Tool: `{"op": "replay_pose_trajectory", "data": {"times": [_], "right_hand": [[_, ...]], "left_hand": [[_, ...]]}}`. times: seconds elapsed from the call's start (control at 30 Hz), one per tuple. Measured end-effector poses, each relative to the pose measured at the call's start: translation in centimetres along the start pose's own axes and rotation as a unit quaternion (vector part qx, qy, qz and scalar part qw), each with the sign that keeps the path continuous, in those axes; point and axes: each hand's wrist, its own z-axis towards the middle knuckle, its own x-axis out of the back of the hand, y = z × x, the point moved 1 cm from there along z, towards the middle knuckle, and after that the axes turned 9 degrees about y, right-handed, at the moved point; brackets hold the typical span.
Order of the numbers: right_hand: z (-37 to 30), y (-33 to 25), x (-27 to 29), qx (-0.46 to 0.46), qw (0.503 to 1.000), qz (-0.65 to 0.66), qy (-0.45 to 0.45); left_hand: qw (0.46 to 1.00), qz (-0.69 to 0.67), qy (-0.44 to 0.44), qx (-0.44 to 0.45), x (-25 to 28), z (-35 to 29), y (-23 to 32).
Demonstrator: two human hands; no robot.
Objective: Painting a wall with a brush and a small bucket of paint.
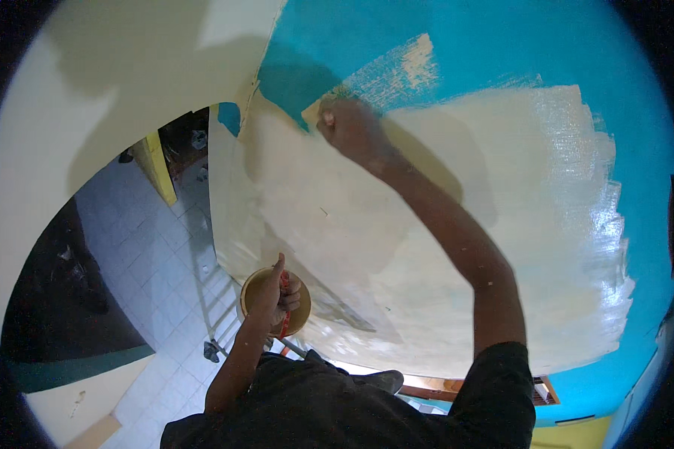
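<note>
My right hand (352,131) is raised against the wall (442,209), its fingers closed around what looks like a paintbrush. The hand hides most of that tool, and motion smears it a little. Cream paint covers a broad patch of the turquoise wall, with a streaky stroke (408,71) just above the hand. Low and to the left, my left hand (286,298) is wrapped around the red handle (284,323) of a round paint bucket (249,299), thumb pointing up. The bucket's inside is a brownish cream.
A pale metal ladder (221,305) stands below, beside the bucket. Farther down lies a tiled floor (153,254) with a yellow board (156,168) on the left. A cream wall (165,45) meets the turquoise one at a corner. A wooden-framed opening (543,391) shows at lower right.
</note>
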Motion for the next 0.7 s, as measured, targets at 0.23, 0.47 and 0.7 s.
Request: {"op": "replay_pose_trajectory", "data": {"times": [0.23,0.47,0.7], "right_hand": [[8.7,-0.3,15.1,0.046,0.990,-0.129,-0.014],[7.8,-4.1,12.4,0.043,0.998,0.004,-0.054],[-0.1,-0.6,-3.9,-0.063,0.992,0.106,-0.027]], "left_hand": [[0.997,-0.059,0.038,-0.023,-1.5,0.1,0.5],[0.998,-0.048,-0.019,-0.019,-2.2,0.8,0.6],[0.999,-0.037,0.008,0.002,-1.0,0.7,-0.9]]}}
